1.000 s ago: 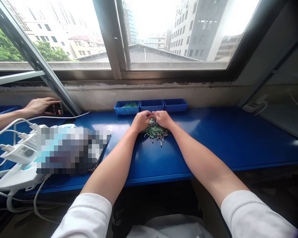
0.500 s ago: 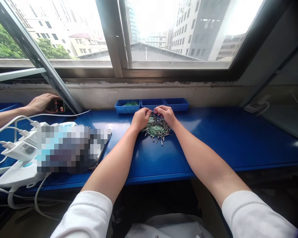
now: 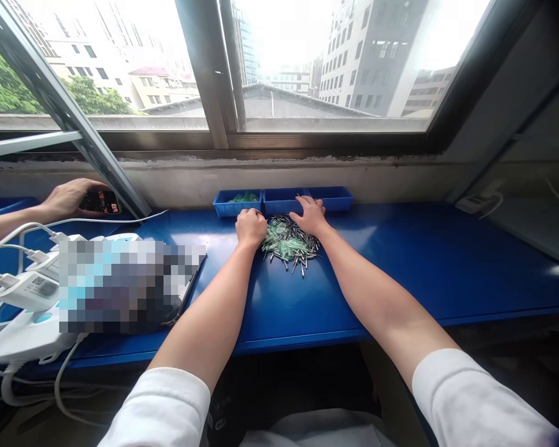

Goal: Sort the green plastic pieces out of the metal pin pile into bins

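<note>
A heap of small metal pin-like pieces lies on the blue table, mixed with crumpled green translucent plastic. Against the left edge of this heap rests my left hand, its fingers curled closed; whatever they hold is hidden. My right hand is over the back right of the heap, with thumb and fingers apart and nothing visible between them. Its fingertips reach the front of the middle blue bin. The left blue bin contains green plastic, and the right blue bin stands beyond my right hand.
On the left, a white power strip with plugged-in chargers and cables sits beside a blurred-out object. Another person's hand holds a phone behind a metal post. The blue table extends right, below a window.
My hands were together above the heap, fingertips meeting at a thin piece. They have parted: the left moved left and down, the right opened and reached toward the bins.
</note>
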A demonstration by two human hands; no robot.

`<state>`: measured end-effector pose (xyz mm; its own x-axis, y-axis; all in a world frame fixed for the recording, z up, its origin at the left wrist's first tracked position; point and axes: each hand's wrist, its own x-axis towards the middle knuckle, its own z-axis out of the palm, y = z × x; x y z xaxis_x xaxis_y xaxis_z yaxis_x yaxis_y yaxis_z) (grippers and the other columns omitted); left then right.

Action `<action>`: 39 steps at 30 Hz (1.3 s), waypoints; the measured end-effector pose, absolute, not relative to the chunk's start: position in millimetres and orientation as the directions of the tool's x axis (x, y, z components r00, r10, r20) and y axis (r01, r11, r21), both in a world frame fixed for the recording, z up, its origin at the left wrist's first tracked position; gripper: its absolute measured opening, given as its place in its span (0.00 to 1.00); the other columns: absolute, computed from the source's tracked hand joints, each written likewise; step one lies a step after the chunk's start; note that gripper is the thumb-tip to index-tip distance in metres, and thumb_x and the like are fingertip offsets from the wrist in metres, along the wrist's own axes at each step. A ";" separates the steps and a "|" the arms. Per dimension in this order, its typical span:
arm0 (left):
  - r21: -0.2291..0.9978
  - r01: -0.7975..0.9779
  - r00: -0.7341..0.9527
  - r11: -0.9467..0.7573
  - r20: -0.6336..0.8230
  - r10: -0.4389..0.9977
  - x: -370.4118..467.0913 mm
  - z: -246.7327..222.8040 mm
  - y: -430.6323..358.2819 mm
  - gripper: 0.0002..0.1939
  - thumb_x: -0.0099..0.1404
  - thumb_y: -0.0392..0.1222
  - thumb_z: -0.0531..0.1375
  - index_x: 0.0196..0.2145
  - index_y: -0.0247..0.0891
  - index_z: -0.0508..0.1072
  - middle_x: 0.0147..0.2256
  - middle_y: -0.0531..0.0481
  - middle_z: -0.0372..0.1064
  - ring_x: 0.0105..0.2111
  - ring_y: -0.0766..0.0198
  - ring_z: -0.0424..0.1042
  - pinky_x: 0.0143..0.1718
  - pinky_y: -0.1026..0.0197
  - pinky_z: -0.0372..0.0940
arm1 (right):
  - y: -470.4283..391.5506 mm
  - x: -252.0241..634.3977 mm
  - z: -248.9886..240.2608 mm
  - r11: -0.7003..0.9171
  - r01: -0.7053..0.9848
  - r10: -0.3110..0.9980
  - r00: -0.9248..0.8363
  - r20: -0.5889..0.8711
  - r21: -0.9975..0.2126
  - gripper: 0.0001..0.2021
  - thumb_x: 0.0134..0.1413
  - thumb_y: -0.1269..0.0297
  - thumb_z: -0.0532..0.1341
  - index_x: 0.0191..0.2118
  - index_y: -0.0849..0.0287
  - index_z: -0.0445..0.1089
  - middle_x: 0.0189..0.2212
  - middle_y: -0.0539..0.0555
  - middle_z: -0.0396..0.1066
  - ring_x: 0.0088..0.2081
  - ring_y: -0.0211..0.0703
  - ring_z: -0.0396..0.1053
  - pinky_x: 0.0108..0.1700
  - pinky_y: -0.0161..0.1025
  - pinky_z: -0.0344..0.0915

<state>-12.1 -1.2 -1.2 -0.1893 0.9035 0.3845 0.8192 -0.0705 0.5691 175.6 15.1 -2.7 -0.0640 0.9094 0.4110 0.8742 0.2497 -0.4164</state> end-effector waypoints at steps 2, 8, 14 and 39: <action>0.574 0.816 -0.185 -0.069 0.372 0.910 -11.3 -0.9 -2.0 0.14 0.61 0.37 0.48 0.34 0.38 0.73 0.42 0.40 0.67 0.45 0.51 0.66 0.48 0.51 0.60 | 16.5 175.3 -3.6 0.239 0.881 0.923 -0.075 0.378 -0.409 0.32 0.53 0.50 0.56 0.62 0.55 0.55 0.62 0.55 0.51 0.55 0.60 0.51 0.54 0.54 0.53; 0.551 0.831 -0.144 -0.076 0.345 0.927 -10.2 -2.1 -1.3 0.15 0.61 0.37 0.48 0.35 0.38 0.74 0.42 0.40 0.68 0.44 0.51 0.67 0.47 0.52 0.61 | 17.3 175.9 -5.1 0.237 0.868 0.953 -0.120 0.279 -0.436 0.36 0.52 0.45 0.54 0.65 0.49 0.46 0.67 0.50 0.37 0.58 0.62 0.47 0.55 0.56 0.52; 0.501 0.858 -0.068 -0.108 0.320 0.945 -11.2 -4.7 2.6 0.15 0.61 0.40 0.49 0.37 0.38 0.74 0.42 0.41 0.69 0.44 0.53 0.69 0.47 0.54 0.61 | 11.4 176.8 -3.2 0.308 0.805 0.904 -0.083 0.419 -0.507 0.28 0.56 0.53 0.52 0.61 0.55 0.55 0.64 0.53 0.47 0.57 0.56 0.49 0.56 0.52 0.51; 0.452 0.841 0.198 -0.298 0.256 0.946 -10.1 -11.4 0.1 0.23 0.60 0.51 0.52 0.49 0.39 0.72 0.49 0.43 0.70 0.50 0.51 0.67 0.51 0.58 0.59 | -0.9 175.5 -7.4 0.352 0.769 0.934 -0.254 0.250 -0.534 0.06 0.50 0.61 0.61 0.32 0.56 0.73 0.32 0.50 0.74 0.35 0.40 0.68 0.38 0.34 0.61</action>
<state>-10.1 0.1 -11.4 0.1977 0.9462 0.2560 0.8409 -0.2980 0.4518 175.5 -0.9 -7.4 -0.2545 0.9343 0.2498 0.7688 0.3522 -0.5339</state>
